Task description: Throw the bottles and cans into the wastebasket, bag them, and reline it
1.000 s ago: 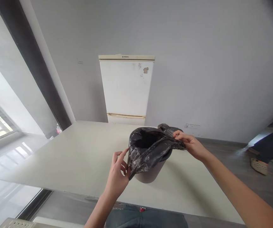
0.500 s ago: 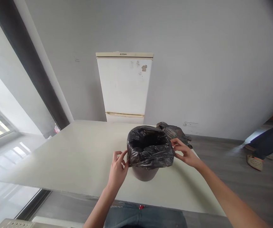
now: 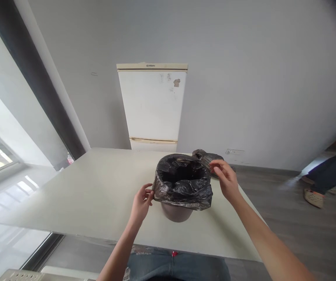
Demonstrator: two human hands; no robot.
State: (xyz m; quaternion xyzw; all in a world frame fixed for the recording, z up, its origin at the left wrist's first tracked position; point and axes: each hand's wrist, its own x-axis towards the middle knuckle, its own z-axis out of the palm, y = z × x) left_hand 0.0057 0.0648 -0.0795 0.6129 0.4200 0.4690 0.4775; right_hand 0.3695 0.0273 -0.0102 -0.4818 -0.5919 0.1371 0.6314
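Note:
A dark trash can (image 3: 176,214) stands on the pale table, lined with a black garbage bag (image 3: 182,191). The bag's edge is folded down over the rim and hangs loosely around it, and the can's mouth is open. At the left side of the rim, my left hand (image 3: 141,203) pinches the bag's edge between thumb and fingers. My right hand (image 3: 225,179) is raised just off the right rear of the rim, fingers bent and slightly apart, with nothing visible in them. Behind it lies a crumpled second black bag (image 3: 204,157), partly hidden by that hand.
The pale table (image 3: 112,187) reaches away to the left. A white refrigerator (image 3: 153,105) stands beyond it against the grey wall. A wall socket (image 3: 234,152) is low on the right. Another person's leg and shoe (image 3: 314,198) show at far right.
My right hand has come off the bag's right edge and risen toward the rear of the rim. My left hand has shifted slightly left and still pinches the bag.

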